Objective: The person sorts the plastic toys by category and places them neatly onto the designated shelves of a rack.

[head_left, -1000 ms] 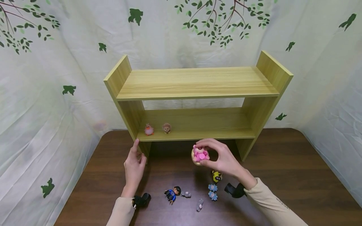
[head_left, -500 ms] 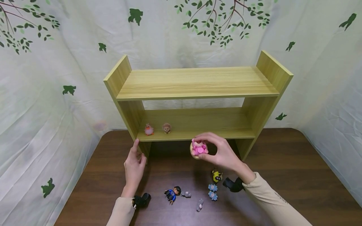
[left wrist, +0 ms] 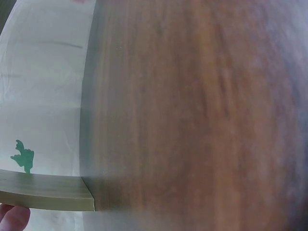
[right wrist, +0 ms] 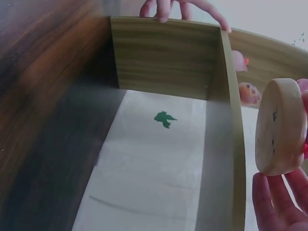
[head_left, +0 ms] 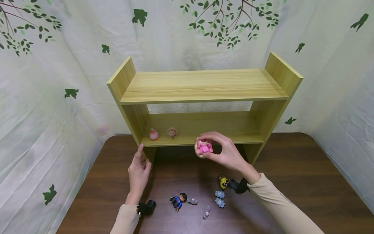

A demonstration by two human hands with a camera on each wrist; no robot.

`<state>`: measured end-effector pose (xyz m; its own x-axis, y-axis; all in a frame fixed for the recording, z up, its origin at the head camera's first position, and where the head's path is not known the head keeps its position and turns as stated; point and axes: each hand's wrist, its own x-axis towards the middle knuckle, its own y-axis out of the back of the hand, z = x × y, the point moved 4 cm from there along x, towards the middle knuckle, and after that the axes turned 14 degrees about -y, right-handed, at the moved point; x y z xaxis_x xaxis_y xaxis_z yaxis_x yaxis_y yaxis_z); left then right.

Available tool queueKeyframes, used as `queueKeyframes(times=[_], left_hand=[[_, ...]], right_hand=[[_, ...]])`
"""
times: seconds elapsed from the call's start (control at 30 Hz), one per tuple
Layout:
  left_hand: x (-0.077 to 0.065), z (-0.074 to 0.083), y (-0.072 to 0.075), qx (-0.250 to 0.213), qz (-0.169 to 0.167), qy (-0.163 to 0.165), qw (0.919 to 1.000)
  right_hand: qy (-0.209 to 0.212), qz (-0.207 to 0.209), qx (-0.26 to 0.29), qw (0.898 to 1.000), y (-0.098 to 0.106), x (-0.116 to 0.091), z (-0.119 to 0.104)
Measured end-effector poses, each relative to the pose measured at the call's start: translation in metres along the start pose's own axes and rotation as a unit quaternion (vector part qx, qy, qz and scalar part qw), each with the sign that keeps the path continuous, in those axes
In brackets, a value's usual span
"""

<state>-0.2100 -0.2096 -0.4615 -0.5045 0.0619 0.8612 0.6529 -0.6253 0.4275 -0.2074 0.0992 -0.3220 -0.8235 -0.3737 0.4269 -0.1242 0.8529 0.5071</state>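
My right hand point(head_left: 223, 151) pinches a pink bear figurine point(head_left: 204, 147) between thumb and fingers, just in front of the middle shelf's point(head_left: 216, 126) front edge. Its round cream base point(right wrist: 279, 127) shows in the right wrist view. My left hand point(head_left: 138, 172) rests its fingers against the front of the left side panel point(head_left: 130, 122); the index finger reaches the middle shelf's corner. Upright at the left end of that shelf stand a pink duck figurine point(head_left: 154, 134) and a small brown-haired figurine point(head_left: 172, 132).
On the brown table point(head_left: 96, 195) lie a blue-clothed doll point(head_left: 177, 201), two clear little figures, one of them point(head_left: 206, 212) nearer me, two blue flower-shaped pieces point(head_left: 219, 198) and a yellow-and-black figure point(head_left: 223, 182). A leaf-printed cloth point(head_left: 73, 65) hangs behind the wooden shelf unit.
My right hand has risen and shifted slightly left with the pink bear figurine, toward the middle shelf. The left hand has stayed in place.
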Motion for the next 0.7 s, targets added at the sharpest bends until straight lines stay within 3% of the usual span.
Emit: queueKeyframes(times=[0.2,0.7], left_hand=[[-0.001,0.0,0.0,-0.002,-0.003,0.003,1.0],[0.0,0.0,0.0,0.0,-0.001,0.003,1.0]], right_hand=[[-0.024,-0.002,0.009,1.0,-0.006,0.008,0.028],[-0.046,-0.007,0.023,0.999,-0.009,0.031,0.03]])
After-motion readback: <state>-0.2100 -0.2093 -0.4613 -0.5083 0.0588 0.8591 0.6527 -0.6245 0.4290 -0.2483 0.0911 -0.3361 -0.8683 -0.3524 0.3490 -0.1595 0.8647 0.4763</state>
